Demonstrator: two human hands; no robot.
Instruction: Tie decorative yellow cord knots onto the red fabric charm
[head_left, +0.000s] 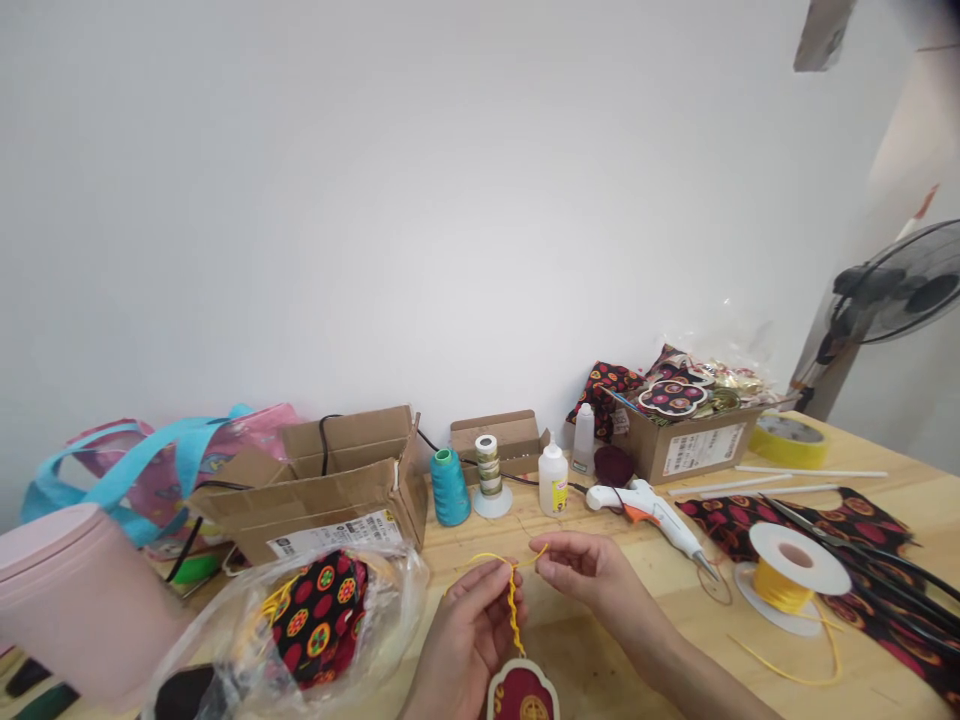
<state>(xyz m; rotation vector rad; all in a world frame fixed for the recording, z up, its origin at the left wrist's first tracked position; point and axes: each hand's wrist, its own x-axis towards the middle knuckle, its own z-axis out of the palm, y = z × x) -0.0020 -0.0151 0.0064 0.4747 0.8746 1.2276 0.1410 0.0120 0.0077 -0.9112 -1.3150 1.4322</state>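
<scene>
A yellow braided cord [514, 622] runs down from my left hand [484, 615], whose fingers pinch its top end. At the cord's lower end hangs a dark red pendant [525, 692] with a pale scalloped border and a gold pattern; the frame's bottom edge cuts it off. My right hand [576, 568] is closed on a loose yellow strand that comes from the top of the braid, just right of my left fingers. Another loose strand sticks out to the left above my left hand.
On the right lie a spool of yellow cord [799, 560], black scissors [862, 550], patterned fabric [724, 520] and a white glue gun [649, 510]. Behind stand a glue bottle [553, 478], a teal thread cone [450, 488] and cardboard boxes [337, 500]. A plastic bag [397, 590] sits left.
</scene>
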